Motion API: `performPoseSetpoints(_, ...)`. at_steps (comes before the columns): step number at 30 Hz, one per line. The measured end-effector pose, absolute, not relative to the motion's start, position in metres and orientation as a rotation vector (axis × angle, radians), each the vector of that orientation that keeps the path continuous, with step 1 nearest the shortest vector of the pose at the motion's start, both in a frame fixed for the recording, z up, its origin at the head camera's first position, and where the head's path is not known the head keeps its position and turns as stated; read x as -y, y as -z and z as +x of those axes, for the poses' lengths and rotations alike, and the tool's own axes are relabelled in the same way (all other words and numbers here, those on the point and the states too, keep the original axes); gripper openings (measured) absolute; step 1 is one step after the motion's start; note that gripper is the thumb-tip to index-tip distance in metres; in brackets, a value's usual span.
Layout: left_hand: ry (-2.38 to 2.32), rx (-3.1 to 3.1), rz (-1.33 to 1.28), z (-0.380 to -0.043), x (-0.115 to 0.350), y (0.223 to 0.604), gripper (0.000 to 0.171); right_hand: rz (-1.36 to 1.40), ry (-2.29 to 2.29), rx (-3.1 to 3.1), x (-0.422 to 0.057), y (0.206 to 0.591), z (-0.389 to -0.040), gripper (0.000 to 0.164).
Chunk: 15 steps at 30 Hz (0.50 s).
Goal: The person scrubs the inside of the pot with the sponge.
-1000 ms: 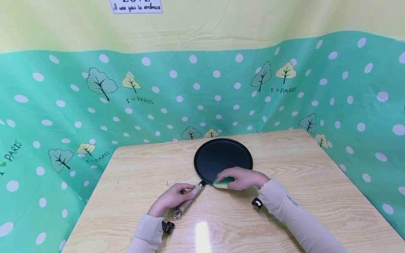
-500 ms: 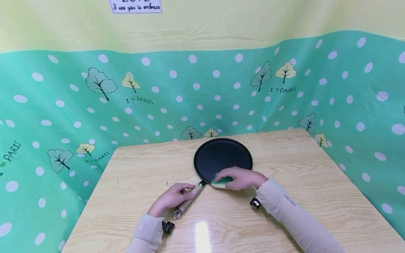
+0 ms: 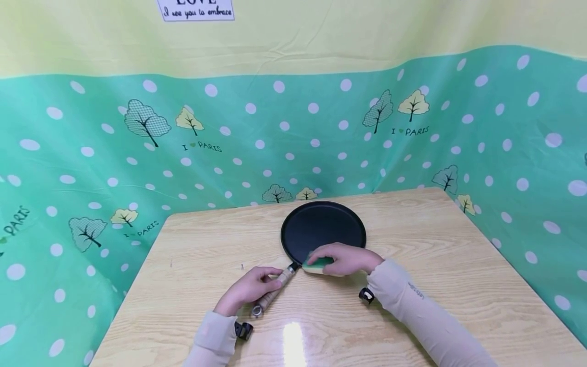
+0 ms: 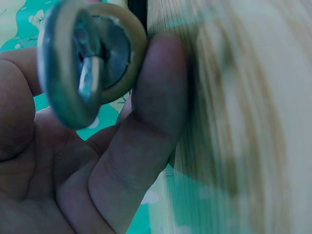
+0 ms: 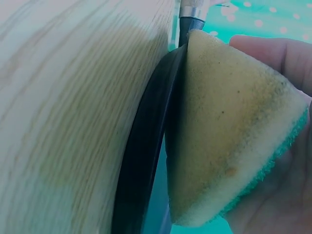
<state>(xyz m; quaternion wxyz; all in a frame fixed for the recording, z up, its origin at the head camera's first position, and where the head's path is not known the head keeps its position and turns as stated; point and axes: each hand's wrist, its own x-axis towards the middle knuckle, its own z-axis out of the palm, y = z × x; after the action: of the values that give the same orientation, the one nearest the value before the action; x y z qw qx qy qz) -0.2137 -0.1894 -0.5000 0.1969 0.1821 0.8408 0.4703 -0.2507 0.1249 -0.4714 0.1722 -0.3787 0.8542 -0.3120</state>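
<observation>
A green-and-cream block sponge (image 5: 229, 131) is held at the near rim of a flat, round black pan (image 3: 323, 229).
Nearest, the pan's tan wrapped handle (image 3: 269, 299), ended by a metal ring (image 4: 63, 73), is held in the narrowed left-hand grip (image 3: 254, 285). At the pan's near rim, just right of the handle, the sponge is pinched in the right-hand grip (image 3: 347, 259). The pan is supported by a pale wood-grain desk (image 3: 206, 244); beyond it, a dotted green-and-yellow cloth (image 3: 257, 163) is hung.

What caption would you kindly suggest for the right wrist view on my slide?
Right hand holding a sponge at the rim of a black pan on a table.
</observation>
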Motion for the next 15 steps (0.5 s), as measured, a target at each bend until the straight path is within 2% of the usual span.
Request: performPoseSetpoints(15,-1.316,-2.361,0.501,-0.2139,0.1900,0.5006,0.040,-1.067,0.894,-2.405,-0.1161,0.4710,-0.2543,0.038)
